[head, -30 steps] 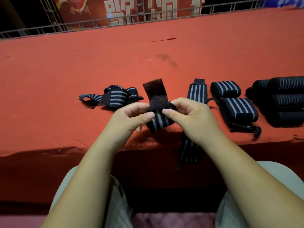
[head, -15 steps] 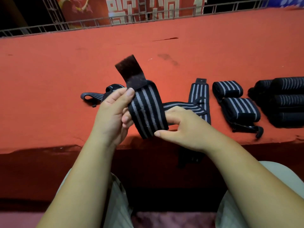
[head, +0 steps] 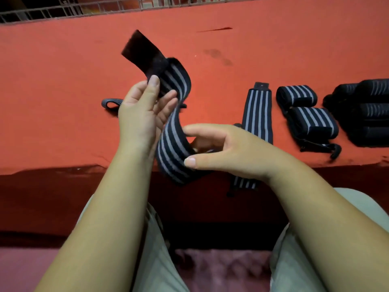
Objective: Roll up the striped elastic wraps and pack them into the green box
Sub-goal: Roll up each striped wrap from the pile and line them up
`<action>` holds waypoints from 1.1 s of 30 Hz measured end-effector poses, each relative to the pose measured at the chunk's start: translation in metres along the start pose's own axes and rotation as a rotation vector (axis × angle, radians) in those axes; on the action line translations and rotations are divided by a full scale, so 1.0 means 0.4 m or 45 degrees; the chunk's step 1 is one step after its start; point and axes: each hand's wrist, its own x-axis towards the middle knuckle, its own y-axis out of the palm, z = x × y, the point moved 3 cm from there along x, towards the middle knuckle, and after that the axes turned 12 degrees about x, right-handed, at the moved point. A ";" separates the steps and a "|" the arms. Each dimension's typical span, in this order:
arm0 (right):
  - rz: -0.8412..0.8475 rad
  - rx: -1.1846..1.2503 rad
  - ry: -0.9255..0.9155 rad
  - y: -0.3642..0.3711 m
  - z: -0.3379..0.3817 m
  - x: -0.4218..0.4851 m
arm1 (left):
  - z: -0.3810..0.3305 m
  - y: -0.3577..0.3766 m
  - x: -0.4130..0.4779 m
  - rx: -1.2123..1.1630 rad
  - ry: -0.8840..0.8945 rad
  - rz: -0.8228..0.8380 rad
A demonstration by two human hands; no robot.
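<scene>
A black elastic wrap with grey stripes (head: 172, 142) hangs unrolled between my hands above the table's front edge, its dark fastening tab sticking up at the top. My left hand (head: 143, 114) pinches the wrap just below the tab, thumb on top. My right hand (head: 223, 150) holds the lower bend of the strip between thumb and fingers. A flat striped wrap (head: 257, 114) lies on the red table (head: 63, 81) and hangs over its edge. Two rolled wraps (head: 305, 110) lie to its right. No green box is in view.
A dark pile of rolled wraps (head: 366, 110) sits at the far right edge. Another loose wrap (head: 110, 103) lies behind my left hand, mostly hidden. A metal railing (head: 63, 11) runs along the table's far side. My knees are below the table edge.
The rolled wrap has come undone: my left hand lifted its tab end up and left, while my right hand kept the lower part, stretching the strip out long.
</scene>
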 end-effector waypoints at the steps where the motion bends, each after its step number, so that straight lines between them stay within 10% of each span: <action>1: 0.015 -0.075 -0.007 0.008 0.004 0.000 | 0.004 -0.003 0.005 -0.008 0.010 0.016; 33: -0.682 0.544 0.037 -0.154 -0.050 -0.054 | 0.121 0.182 0.028 0.347 -0.134 0.321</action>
